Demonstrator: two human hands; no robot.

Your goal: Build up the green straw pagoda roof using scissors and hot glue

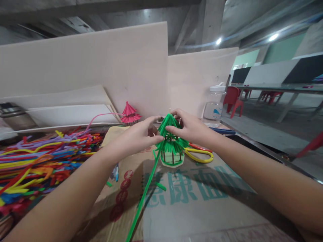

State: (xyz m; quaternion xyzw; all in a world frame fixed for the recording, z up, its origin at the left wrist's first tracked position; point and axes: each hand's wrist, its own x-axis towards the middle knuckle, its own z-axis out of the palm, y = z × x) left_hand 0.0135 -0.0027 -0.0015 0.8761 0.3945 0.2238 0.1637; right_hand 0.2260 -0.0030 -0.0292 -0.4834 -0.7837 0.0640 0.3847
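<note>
A small green model pavilion (173,147), with a two-tiered roof of fuzzy green pipe cleaners and thin brown posts, stands on the cardboard in front of me. My left hand (147,131) curls round the left of its upper roof, thumb and forefinger against it. From the other side my right hand (188,126) grips the same roof, its thumb lying across the front and its other fingers partly hidden behind. A long green pipe cleaner (145,191) trails from the lower roof's left side toward me. One short green piece (160,186) lies beside it.
Loose coloured pipe cleaners (50,154) pile up at left. Yellow-handled scissors (199,155) lie right of the model. Behind are a pink-roofed model (130,113), a clear plastic bottle (214,106) and white boards (121,67). A pen (116,173) rests on the printed cardboard (181,215).
</note>
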